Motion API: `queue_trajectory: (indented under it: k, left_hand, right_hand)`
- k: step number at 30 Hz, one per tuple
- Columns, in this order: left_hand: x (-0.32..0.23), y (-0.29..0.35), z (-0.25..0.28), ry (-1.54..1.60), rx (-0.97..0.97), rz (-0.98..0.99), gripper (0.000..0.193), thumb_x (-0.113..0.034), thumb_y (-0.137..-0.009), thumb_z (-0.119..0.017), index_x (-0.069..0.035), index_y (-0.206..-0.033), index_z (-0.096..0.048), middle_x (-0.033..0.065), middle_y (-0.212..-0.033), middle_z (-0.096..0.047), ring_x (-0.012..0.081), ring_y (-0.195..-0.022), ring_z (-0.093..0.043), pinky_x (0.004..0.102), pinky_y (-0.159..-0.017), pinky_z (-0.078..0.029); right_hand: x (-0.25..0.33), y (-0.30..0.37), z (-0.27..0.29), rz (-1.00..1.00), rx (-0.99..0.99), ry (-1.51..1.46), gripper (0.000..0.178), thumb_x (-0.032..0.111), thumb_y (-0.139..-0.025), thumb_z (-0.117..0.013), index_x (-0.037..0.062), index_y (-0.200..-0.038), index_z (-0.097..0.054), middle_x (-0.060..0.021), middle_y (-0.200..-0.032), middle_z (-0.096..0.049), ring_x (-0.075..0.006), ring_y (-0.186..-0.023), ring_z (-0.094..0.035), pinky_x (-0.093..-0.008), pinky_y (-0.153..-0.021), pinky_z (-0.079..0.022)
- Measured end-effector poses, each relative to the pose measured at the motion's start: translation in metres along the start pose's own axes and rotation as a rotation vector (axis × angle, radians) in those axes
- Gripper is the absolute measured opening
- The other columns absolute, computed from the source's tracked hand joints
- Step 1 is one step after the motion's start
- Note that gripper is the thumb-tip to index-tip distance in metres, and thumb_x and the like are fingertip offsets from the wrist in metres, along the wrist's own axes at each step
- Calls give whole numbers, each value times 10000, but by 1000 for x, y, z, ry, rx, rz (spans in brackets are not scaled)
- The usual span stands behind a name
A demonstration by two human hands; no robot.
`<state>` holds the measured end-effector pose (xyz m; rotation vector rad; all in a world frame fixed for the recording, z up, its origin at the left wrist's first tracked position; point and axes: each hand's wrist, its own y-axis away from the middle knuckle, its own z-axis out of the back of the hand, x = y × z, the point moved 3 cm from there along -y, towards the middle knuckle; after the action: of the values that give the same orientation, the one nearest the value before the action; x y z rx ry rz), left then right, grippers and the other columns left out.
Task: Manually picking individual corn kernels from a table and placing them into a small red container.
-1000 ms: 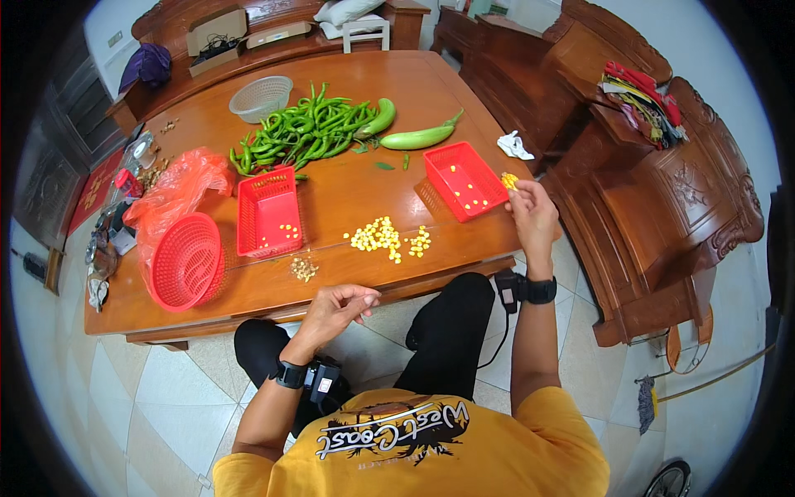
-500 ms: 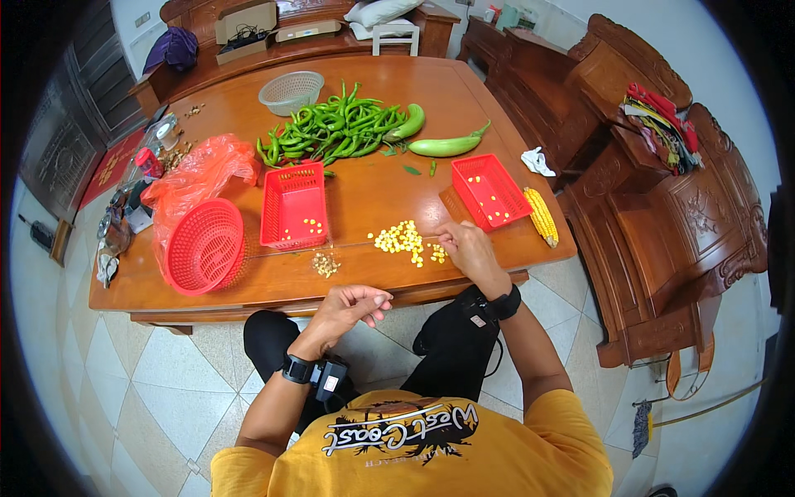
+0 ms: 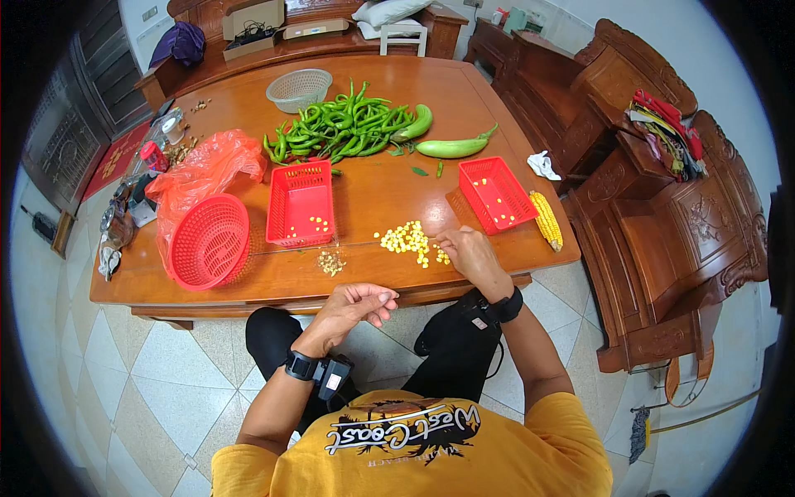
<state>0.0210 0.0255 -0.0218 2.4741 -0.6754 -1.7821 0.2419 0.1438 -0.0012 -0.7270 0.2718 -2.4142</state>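
Note:
My right hand (image 3: 472, 255) is over the table's near edge, thumb and fingers pinched together beside a heap of loose yellow corn kernels (image 3: 404, 238). Whatever it may pinch is too small to make out. A few kernels lie just under its fingertips. My left hand (image 3: 361, 308) hangs in front of the table edge, its thumb pressed to the curled fingers; anything between them is hidden. Beyond my right hand stands a red rectangular basket (image 3: 511, 217) with a few kernels inside. Another red basket (image 3: 298, 196), farther left, also has several kernels. Small brownish bits (image 3: 331, 262) lie in front of it.
A corn cob (image 3: 546, 221) lies at the right edge. Green peppers (image 3: 339, 128) and two pale green eggplants (image 3: 454, 147) fill the far middle, near a grey colander (image 3: 299, 89). At left are a round red basket (image 3: 211, 240) and an orange plastic bag (image 3: 199, 170).
The whole view has shifted slightly, so the table's things appear a little to the right. Both hands keep nearly the same pose and place.

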Motion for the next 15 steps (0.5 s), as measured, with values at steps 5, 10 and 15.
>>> queue_trajectory:
  k: [5,10,15]
  left_hand:
    - [2,-4,1,51,0,19,235,-174,-912,-595,15,-1041,-647,57,-871,-670,98,-703,-615,222,-635,-506]
    - [1,-6,0,47,0,23,225,-152,-919,-579,20,-1051,-639,83,-898,-670,131,-740,-636,236,-653,-524]
    - [-2,-12,-7,146,21,37,229,-130,-931,-550,26,-1084,-619,109,-946,-668,164,-800,-653,265,-704,-539]
  right_hand:
    - [-1,3,-1,-14,26,20,99,67,-811,-601,21,-893,-634,-203,-813,-630,-367,-749,-619,-433,-657,-506]
    - [1,1,-2,-8,32,34,96,55,-805,-594,21,-887,-631,-196,-809,-630,-361,-749,-617,-433,-666,-505]
    - [0,-1,-5,67,-50,40,119,8,-784,-579,7,-895,-621,-183,-783,-632,-351,-736,-616,-423,-662,-505]
